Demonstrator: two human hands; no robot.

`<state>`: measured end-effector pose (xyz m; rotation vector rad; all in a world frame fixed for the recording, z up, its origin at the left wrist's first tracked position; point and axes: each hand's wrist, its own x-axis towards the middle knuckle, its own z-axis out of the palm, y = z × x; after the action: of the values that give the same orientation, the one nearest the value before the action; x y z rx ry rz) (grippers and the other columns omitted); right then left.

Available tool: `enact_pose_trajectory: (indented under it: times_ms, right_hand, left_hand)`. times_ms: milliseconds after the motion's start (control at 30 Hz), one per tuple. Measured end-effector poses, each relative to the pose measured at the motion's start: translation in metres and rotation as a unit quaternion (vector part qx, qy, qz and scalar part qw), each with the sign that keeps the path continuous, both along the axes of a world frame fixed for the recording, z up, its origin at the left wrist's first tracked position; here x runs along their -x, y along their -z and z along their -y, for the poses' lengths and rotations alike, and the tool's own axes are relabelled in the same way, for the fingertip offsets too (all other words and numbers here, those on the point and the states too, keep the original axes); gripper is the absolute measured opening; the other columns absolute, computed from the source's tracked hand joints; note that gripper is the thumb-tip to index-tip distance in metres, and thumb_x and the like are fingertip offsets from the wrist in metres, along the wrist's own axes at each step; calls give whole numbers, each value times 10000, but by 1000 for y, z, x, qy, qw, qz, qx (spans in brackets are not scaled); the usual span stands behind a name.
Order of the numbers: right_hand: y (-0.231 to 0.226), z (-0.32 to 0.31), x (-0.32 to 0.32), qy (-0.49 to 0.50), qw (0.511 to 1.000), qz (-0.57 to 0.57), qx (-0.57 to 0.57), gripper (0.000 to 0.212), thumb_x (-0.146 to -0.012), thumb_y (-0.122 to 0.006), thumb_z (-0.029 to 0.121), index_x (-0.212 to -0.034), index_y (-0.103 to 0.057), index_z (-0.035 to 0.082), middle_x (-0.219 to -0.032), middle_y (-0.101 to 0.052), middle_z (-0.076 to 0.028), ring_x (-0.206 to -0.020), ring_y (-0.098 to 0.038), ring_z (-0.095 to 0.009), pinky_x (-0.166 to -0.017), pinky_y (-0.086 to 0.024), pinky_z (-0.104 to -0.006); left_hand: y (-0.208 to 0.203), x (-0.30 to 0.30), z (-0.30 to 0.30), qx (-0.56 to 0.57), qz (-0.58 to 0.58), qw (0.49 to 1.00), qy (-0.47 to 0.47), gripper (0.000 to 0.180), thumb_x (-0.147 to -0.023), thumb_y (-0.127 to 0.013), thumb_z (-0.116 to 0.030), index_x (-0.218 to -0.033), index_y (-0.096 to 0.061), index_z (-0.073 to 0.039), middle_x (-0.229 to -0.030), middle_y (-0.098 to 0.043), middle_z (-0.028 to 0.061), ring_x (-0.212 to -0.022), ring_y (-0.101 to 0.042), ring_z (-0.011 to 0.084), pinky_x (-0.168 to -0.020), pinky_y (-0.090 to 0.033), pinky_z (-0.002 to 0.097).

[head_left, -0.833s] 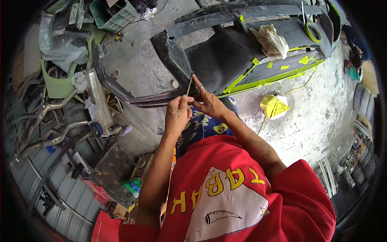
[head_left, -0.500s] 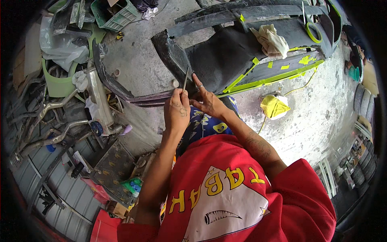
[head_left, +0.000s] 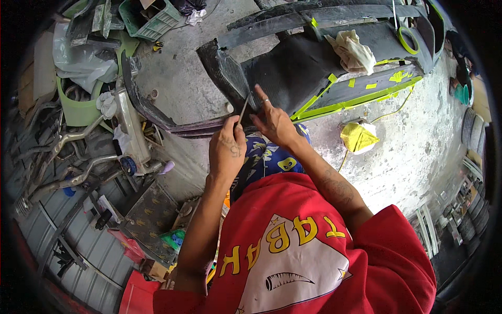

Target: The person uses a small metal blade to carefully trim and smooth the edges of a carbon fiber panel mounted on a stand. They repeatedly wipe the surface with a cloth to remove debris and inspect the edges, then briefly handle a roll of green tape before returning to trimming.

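Item: one large black and grey moulded panel (head_left: 293, 68), ahead of me, its near edge at my hands; part smooth and matt, part finely mesh-textured, with long open slots and curved ends.
Trim: lime-green tape strips (head_left: 361, 98), narrow and straight, along its near right border.
On top: one crumpled cream cloth (head_left: 353, 51), folds loose; farther right, one lime-green tape roll (head_left: 410, 51), ring-shaped.
Tool: one thin, straight grey rod-like tool (head_left: 244, 109), tip at the panel's near left part; whether it touches, I cannot tell.
My left hand (head_left: 227, 148): closed narrow, thumb and fingers pinching the tool's near end.
My right hand (head_left: 274, 123): half open, nothing visibly gripped; index finger extended over the mesh, metal ring on it, other fingers bent. Fingertip contact unclear.
Nearby: one small white cylinder (head_left: 229, 108), left of the tool.
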<state>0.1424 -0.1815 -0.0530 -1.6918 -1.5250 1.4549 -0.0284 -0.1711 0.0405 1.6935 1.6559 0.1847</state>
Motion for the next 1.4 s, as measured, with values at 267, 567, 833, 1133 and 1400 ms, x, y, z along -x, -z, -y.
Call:
enact_pose_trajectory:
  times_ms: [267,567,833,1133,1400]
  right_hand:
    - [9,18,3,-20,996,-89,-11,852,-968,-677,170,-1667,-199,75,-999,-740,-232,-948,-713,-414,-876,-541,-460]
    - [3,13,-1,-35,995,-95,22,882,-973,-682,168,-1677,-159,71,-1030,-756,-186,-959,-724,-379,-898,-546,-428]
    - [8,15,3,-48,997,-62,8,943,-965,-692,179,-1669,-87,16,-1045,-757,-200,-974,-724,-393,-919,-544,-442]
    - [3,17,9,-61,998,6,-12,964,-943,-703,244,-1671,-102,48,-1028,-716,-312,-971,-699,-478,-854,-548,-527]
    - [4,14,8,-81,996,48,-3,961,-941,-687,251,-1664,-93,31,-965,-721,-307,-908,-713,-470,-799,-563,-529]
  left_hand:
    - [4,-3,0,12,41,999,-15,303,-1016,-570,-109,-1281,-645,18,-808,-680,192,-724,-662,295,-734,-516,413]
    - [-1,-4,-4,60,56,996,-40,324,-1022,-552,-116,-1297,-633,34,-780,-670,170,-689,-631,248,-702,-500,374]
    - [11,-10,-3,-41,40,998,2,285,-1012,-561,-87,-1241,-655,54,-802,-692,159,-685,-637,249,-687,-511,365]
    - [24,-7,3,-73,75,994,-17,235,-1005,-598,-61,-1197,-684,43,-816,-708,131,-656,-612,144,-635,-496,308]
    - [21,-16,10,-48,48,997,-36,244,-1003,-606,-38,-1218,-684,45,-816,-721,114,-677,-624,138,-626,-488,305]
